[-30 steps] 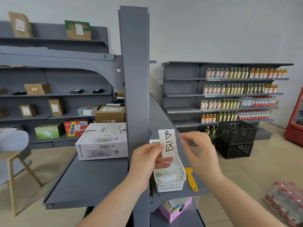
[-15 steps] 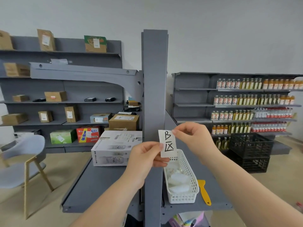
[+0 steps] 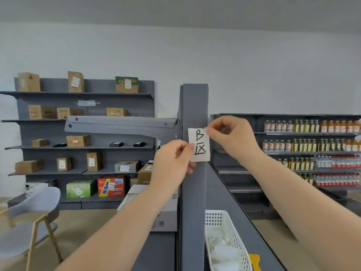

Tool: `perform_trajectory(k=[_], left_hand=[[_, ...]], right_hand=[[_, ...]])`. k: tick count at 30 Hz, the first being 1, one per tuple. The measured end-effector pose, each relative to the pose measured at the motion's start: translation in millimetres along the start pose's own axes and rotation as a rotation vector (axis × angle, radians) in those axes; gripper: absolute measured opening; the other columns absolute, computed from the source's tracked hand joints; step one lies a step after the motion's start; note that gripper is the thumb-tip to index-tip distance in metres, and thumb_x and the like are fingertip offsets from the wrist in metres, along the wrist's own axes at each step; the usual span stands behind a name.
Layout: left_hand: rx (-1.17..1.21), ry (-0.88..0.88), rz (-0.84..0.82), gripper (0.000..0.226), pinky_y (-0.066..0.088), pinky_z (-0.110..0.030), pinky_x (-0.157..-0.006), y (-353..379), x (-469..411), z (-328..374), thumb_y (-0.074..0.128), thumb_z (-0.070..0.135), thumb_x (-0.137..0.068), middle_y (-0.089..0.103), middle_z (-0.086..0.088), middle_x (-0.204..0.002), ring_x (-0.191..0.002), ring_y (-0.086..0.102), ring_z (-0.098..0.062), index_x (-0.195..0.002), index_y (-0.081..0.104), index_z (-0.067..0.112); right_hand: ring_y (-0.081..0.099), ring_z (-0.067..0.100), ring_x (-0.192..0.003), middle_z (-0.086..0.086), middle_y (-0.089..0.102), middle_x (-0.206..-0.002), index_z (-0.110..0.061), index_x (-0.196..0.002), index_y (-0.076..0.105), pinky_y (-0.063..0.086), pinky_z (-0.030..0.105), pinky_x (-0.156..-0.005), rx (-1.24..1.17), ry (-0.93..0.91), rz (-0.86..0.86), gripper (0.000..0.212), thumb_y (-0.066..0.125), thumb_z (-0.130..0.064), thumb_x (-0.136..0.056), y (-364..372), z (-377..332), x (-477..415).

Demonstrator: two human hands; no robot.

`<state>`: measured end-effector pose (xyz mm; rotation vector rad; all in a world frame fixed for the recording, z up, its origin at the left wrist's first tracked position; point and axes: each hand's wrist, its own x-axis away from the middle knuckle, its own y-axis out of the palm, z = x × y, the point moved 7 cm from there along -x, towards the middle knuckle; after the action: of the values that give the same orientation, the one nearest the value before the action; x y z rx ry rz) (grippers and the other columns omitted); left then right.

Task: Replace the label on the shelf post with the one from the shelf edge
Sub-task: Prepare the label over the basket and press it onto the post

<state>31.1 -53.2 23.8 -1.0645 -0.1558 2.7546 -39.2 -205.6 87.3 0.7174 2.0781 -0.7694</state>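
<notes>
Nearest, low on the right, a white basket (image 3: 226,239) sits on the shelf just beside the post, with something pale inside that is too blurred to name. Above it both forearms reach up and inward to the paper label (image 3: 199,144), which sits against the front face of the grey shelf post (image 3: 194,192), overhanging the post's right edge slightly.

The left hand (image 3: 172,161) is closed in a pinch on the label's lower left edge; the right hand (image 3: 232,135) is pinched on its upper right corner. Holding opposite corners likely keeps the paper taut and flat, so it can be squared to the post before it is pressed on.

The label stands upright, its long axis vertical along the post, writing facing the camera, "B" at the top. Farther off stand shelves of cardboard boxes (image 3: 78,140) on the left and bottles (image 3: 312,145) on the right.
</notes>
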Motion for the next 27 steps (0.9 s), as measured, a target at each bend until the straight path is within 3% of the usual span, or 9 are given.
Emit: perform_trajectory(k=[2,6,13,20,27], left_hand=[[-0.070,0.048,0.031,0.023,0.050,-0.020,-0.043,-2.7,-8.5,4.7,0.053,0.029,-0.095,0.073,0.003,-0.077,-0.047,0.064,-0.006,-0.085,0.067,0.014],[-0.223,0.087,0.075,0.024,0.059,-0.041,-0.054,-4.0,-20.1,4.5,0.050,0.035,-0.092,0.075,0.004,-0.086,-0.063,0.069,-0.013,-0.079,0.061,0.019],[-0.329,0.149,0.143,0.024,0.057,-0.045,-0.057,-3.3,-22.0,10.7,0.051,0.035,-0.092,0.073,0.000,-0.078,-0.060,0.067,-0.018,-0.075,0.058,0.019],[-0.354,0.139,0.168,0.024,0.053,-0.037,-0.056,-4.3,-29.7,15.1,0.054,0.032,-0.089,0.067,-0.001,-0.065,-0.061,0.063,-0.019,-0.073,0.058,0.015],[-0.384,0.156,0.183,0.025,0.046,-0.027,-0.049,-2.7,-31.7,14.5,0.056,0.031,-0.090,0.062,0.006,-0.064,-0.061,0.059,-0.010,-0.073,0.058,0.013]], right_hand=[[0.053,0.003,-0.062,-0.008,0.066,-0.068,-0.017,-0.071,0.070,0.047,0.030,-0.066,0.031,-0.035,0.018,0.010,0.071,-0.017,-0.081,2.3,-3.6,-7.5],[0.053,0.000,-0.065,-0.015,0.063,-0.066,-0.017,-0.071,0.071,0.042,0.017,-0.064,0.111,-0.085,0.067,0.009,0.071,-0.019,-0.080,7.5,-2.5,-14.2],[0.052,0.014,-0.078,-0.009,0.058,-0.067,-0.014,-0.072,0.068,0.044,0.025,-0.066,0.284,-0.292,0.164,0.011,0.070,-0.018,-0.082,11.0,-9.0,-9.9],[0.048,0.019,-0.064,0.000,0.058,-0.060,-0.008,-0.064,0.063,0.044,0.035,-0.061,0.470,-0.527,0.219,0.017,0.070,-0.010,-0.080,12.3,-20.5,-8.1],[0.047,0.018,-0.062,0.000,0.058,-0.060,-0.008,-0.063,0.062,0.044,0.035,-0.061,0.505,-0.574,0.214,0.019,0.069,-0.010,-0.081,12.2,-21.8,-8.3]])
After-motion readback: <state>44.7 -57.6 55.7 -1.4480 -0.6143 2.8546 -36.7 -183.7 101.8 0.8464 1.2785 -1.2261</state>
